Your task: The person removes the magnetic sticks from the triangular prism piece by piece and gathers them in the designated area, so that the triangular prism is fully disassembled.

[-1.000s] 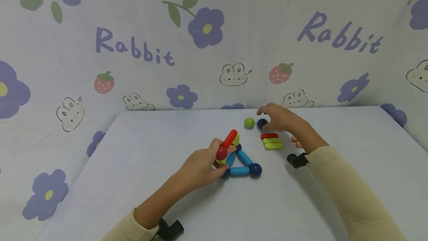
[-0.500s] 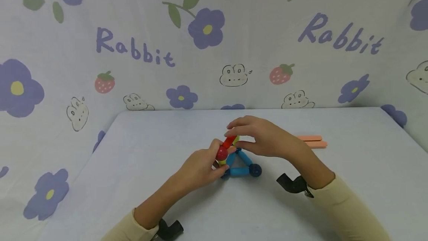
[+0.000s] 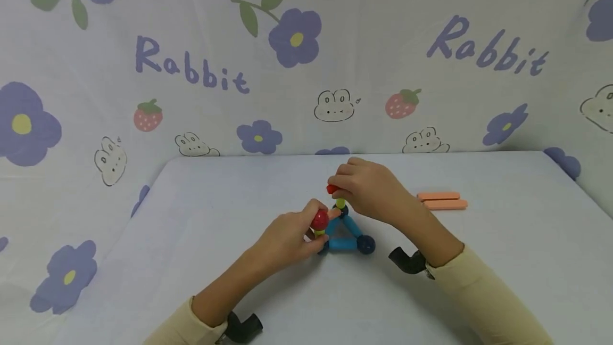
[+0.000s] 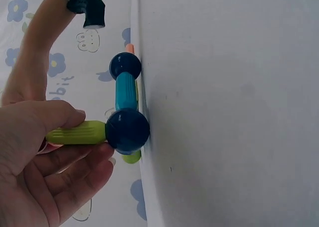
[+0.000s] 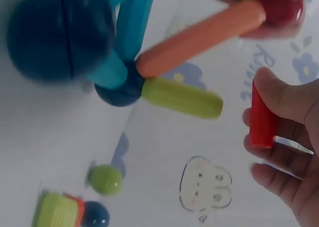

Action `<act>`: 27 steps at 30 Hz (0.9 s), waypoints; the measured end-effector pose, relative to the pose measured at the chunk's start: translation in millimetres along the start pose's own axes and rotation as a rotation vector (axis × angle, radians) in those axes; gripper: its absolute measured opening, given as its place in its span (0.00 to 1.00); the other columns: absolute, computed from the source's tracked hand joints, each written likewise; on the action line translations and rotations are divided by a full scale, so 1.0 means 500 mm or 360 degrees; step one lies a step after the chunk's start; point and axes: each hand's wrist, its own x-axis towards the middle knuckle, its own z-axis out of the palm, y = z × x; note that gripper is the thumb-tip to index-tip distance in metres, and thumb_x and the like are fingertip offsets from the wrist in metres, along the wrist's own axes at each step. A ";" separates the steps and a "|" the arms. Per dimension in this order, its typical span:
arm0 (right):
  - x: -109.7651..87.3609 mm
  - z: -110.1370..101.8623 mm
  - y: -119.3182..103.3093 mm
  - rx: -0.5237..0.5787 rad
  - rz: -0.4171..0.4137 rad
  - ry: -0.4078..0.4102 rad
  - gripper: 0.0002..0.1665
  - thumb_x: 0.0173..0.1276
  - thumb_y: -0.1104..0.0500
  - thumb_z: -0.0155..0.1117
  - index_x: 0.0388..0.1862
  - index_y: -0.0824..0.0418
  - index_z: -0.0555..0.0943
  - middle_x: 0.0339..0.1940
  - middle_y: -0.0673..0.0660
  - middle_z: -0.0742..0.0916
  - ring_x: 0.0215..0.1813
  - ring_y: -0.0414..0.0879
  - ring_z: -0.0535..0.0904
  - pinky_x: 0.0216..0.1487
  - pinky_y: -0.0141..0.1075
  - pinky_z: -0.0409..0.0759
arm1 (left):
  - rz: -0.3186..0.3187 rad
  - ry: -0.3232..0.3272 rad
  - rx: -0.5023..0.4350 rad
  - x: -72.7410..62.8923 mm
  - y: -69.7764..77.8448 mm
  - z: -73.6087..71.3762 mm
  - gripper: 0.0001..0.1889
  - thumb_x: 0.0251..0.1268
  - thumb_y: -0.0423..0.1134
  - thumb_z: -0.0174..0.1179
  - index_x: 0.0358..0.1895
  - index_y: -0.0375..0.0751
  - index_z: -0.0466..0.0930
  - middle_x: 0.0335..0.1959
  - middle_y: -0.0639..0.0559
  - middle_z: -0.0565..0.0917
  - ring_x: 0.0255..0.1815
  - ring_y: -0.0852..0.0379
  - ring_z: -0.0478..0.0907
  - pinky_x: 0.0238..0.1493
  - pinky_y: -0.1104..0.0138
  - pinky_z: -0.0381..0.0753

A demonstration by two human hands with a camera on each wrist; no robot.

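Note:
A triangle of blue magnetic rods joined by navy balls sits on the table. My left hand grips a yellow-green rod at the triangle's near left corner; a red ball tops that rod. From the red ball an orange rod slopes down to the back navy ball. Another yellow-green rod rises from that back ball, its far end free. My right hand pinches a short red rod between thumb and fingers, apart from the structure.
Two long orange rods lie side by side on the table to the right. Behind my right hand, in the right wrist view, are a green ball, a loose navy ball and stacked yellow-green rods beside a red one.
My right hand has come left from the loose navy ball to the structure. It has taken the red rod off the red ball. My left hand keeps its hold.

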 end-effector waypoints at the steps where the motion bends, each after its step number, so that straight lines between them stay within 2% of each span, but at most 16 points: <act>1: -0.001 -0.001 0.008 0.0001 0.0060 -0.0005 0.11 0.59 0.59 0.78 0.41 0.59 0.88 0.33 0.51 0.88 0.37 0.46 0.79 0.37 0.33 0.81 | 0.0007 -0.0004 0.0014 0.000 0.002 0.001 0.26 0.63 0.39 0.71 0.59 0.42 0.67 0.38 0.52 0.86 0.32 0.61 0.83 0.36 0.74 0.80; 4: -0.010 -0.005 0.037 0.0143 0.0265 -0.0075 0.11 0.62 0.58 0.76 0.43 0.57 0.89 0.33 0.48 0.87 0.35 0.44 0.78 0.35 0.34 0.79 | 0.0025 -0.0003 0.0050 0.001 0.006 0.004 0.26 0.62 0.39 0.71 0.59 0.42 0.67 0.37 0.52 0.86 0.33 0.60 0.83 0.36 0.74 0.80; 7: -0.022 -0.004 0.072 0.0268 0.0475 -0.0213 0.11 0.65 0.58 0.73 0.47 0.56 0.88 0.36 0.48 0.86 0.36 0.44 0.79 0.38 0.36 0.81 | 0.0018 0.0007 0.0082 0.001 0.005 0.006 0.26 0.62 0.39 0.71 0.58 0.42 0.68 0.37 0.52 0.86 0.33 0.60 0.84 0.36 0.75 0.80; 14: -0.055 0.013 0.148 0.0326 0.0816 -0.0485 0.16 0.68 0.68 0.67 0.54 0.64 0.84 0.44 0.57 0.85 0.45 0.53 0.79 0.50 0.48 0.82 | -0.0012 0.0010 0.0088 0.000 0.003 0.008 0.26 0.63 0.39 0.70 0.59 0.41 0.67 0.39 0.51 0.87 0.34 0.59 0.84 0.36 0.75 0.80; 20: -0.078 0.033 0.183 0.0379 0.0956 -0.0623 0.16 0.69 0.70 0.64 0.55 0.65 0.81 0.49 0.61 0.85 0.50 0.56 0.78 0.56 0.53 0.79 | -0.0004 0.0027 0.0092 -0.002 0.002 0.007 0.27 0.63 0.39 0.70 0.60 0.41 0.67 0.40 0.50 0.87 0.35 0.57 0.85 0.37 0.74 0.80; 27: -0.094 0.051 0.200 0.0383 0.1033 -0.0736 0.14 0.69 0.70 0.64 0.52 0.65 0.83 0.47 0.61 0.85 0.49 0.57 0.78 0.57 0.54 0.78 | -0.0004 0.0023 0.0099 -0.002 0.003 0.010 0.27 0.64 0.40 0.70 0.60 0.40 0.67 0.40 0.50 0.87 0.35 0.57 0.84 0.37 0.74 0.80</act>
